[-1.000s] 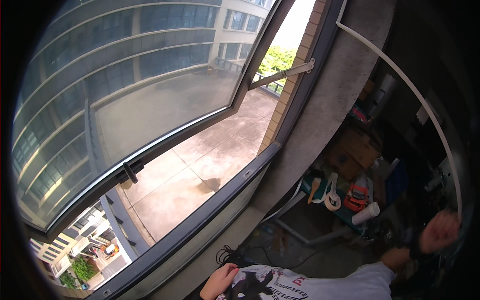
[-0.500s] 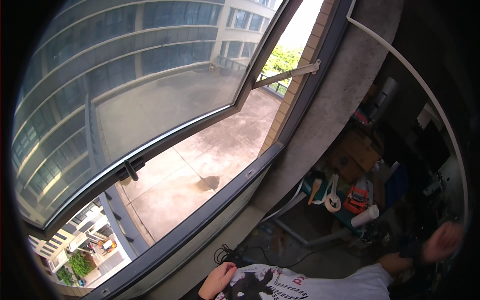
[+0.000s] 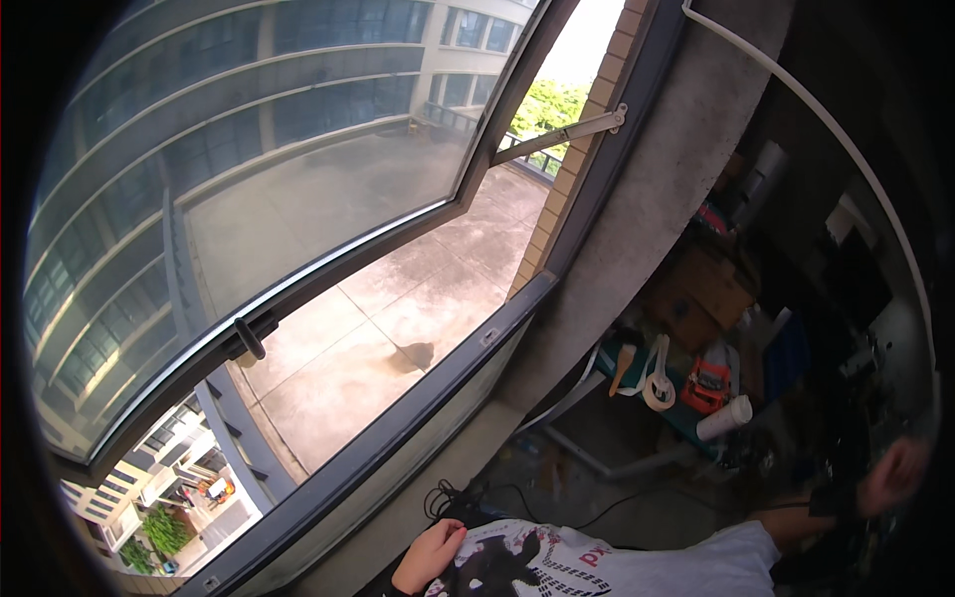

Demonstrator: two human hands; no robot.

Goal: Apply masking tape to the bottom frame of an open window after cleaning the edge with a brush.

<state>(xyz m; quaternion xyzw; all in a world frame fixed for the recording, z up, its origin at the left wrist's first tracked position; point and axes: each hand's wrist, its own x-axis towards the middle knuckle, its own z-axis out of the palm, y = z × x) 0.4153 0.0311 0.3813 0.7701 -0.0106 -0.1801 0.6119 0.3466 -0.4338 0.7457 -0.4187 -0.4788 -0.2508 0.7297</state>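
My left hand [image 3: 428, 557] is at the lower edge, beside the front of my white printed shirt [image 3: 597, 572]. Its fingers are curled and pressed together, and nothing shows in them. Far to the right, in shadow, my right hand [image 3: 892, 476] is raised away from my body with a dark band at the wrist. Motion blur hides its fingers. A tilted window sash [image 3: 328, 274] with a dark handle [image 3: 250, 339] fills the left side, swung outward. A metal stay [image 3: 562, 135] joins it to the grey frame [image 3: 398, 423]. Neither hand touches the window.
A green-topped table [image 3: 686, 422] holds a brush [image 3: 624, 370], a tape roll [image 3: 659, 391], an orange-red tool [image 3: 707, 385] and a white cylinder [image 3: 724, 418]. Cardboard boxes [image 3: 701, 294] stand behind. A black cable [image 3: 597, 512] crosses the floor. A pale pipe [image 3: 846, 134] curves along the right.
The whole view has shifted slightly, with the window a little farther left. My right hand has moved slightly in the picture and stays blurred. My left hand keeps its place by the shirt.
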